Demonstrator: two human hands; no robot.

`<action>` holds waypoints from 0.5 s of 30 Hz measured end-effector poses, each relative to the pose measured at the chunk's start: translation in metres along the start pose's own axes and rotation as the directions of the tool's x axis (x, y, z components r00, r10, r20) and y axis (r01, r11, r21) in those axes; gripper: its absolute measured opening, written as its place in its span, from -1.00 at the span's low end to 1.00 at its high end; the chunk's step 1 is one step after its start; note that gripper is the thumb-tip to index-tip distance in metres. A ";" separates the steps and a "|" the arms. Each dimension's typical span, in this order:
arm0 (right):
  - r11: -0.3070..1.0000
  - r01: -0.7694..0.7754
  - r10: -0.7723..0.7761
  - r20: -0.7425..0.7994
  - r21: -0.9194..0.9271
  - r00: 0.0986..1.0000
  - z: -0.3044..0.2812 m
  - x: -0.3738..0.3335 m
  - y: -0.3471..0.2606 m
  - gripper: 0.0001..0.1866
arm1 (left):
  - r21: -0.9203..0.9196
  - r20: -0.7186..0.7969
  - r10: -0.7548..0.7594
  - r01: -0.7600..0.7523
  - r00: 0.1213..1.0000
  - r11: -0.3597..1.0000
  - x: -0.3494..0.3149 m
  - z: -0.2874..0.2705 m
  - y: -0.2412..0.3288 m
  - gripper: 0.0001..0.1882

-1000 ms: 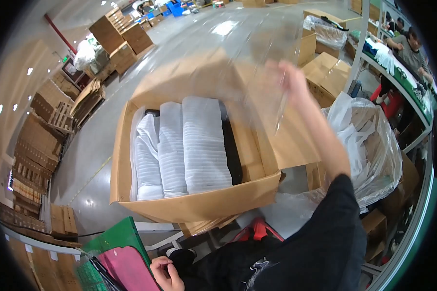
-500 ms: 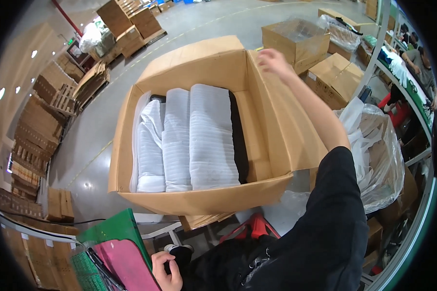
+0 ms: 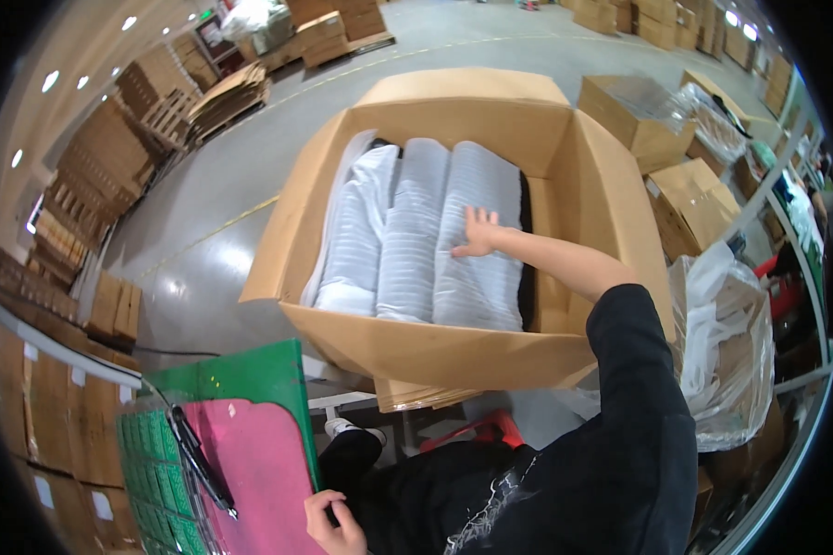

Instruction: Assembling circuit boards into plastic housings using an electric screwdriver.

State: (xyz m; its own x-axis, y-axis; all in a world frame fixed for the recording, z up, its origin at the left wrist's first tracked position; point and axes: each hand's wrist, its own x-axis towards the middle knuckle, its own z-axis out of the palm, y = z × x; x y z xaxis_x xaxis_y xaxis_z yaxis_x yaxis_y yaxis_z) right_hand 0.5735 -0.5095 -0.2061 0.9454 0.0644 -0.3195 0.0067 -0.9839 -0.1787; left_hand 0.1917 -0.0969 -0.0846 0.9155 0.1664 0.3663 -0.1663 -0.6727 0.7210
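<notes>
**Right hand flat on the foam rolls in the open carton**

In front of you stands a big open cardboard carton (image 3: 546, 199), its flaps folded outward; its base is hidden behind the near wall. Inside lie three white foam-wrapped rolls (image 3: 407, 231) side by side, filling most of the floor of the box. A dark strip shows along their right edge and at the far end, but you cannot make out what it is.

Behind the carton, smaller cardboard boxes (image 3: 685, 194) sit on the warehouse floor (image 3: 204, 222), one topped with clear film. To your right a clear plastic bag (image 3: 722, 342) bulges, its contents hard to tell.

Your right hand (image 3: 477, 236) reaches over the carton's near-right corner and rests on the rightmost roll, fingers (image 3: 479, 218) spread open and flat, gripping nothing.

Your left hand (image 3: 333, 523) sits at the lower edge, partly cut off, fingers curled beside a pink board (image 3: 254, 462); whether it holds anything cannot be told. A black pen (image 3: 199, 458) lies on the green grid tray (image 3: 153, 472) beside the board.
</notes>
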 end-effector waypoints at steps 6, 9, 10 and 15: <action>0.728 -0.546 0.630 -0.091 0.415 0.771 0.030 0.030 0.019 0.23 | -0.061 -0.067 0.042 -0.046 0.997 0.997 -0.009 -0.005 -0.001 -0.86; 0.477 -0.506 0.694 0.046 0.719 0.718 0.060 0.030 0.102 0.06 | -0.172 -0.091 0.041 -0.057 0.995 0.983 -0.009 -0.004 -0.006 -0.86; 0.431 -0.407 0.545 0.127 0.805 0.829 0.068 0.019 0.120 0.02 | -0.214 -0.098 0.026 -0.046 0.995 0.976 -0.011 -0.007 -0.008 -0.86; -0.031 -0.551 0.426 0.510 0.834 0.747 0.061 -0.036 0.101 0.05 | -0.178 -0.085 0.071 -0.086 0.994 0.980 -0.006 -0.003 -0.004 -0.88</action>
State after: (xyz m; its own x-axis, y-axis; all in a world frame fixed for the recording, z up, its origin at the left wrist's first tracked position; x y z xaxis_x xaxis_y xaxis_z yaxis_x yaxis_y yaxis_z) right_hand 0.5202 -0.6006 -0.2692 0.5433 -0.2858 -0.7894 -0.7931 0.1336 -0.5942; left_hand 0.1858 -0.0930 -0.0884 0.8667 0.1788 0.4657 -0.3066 -0.5454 0.7801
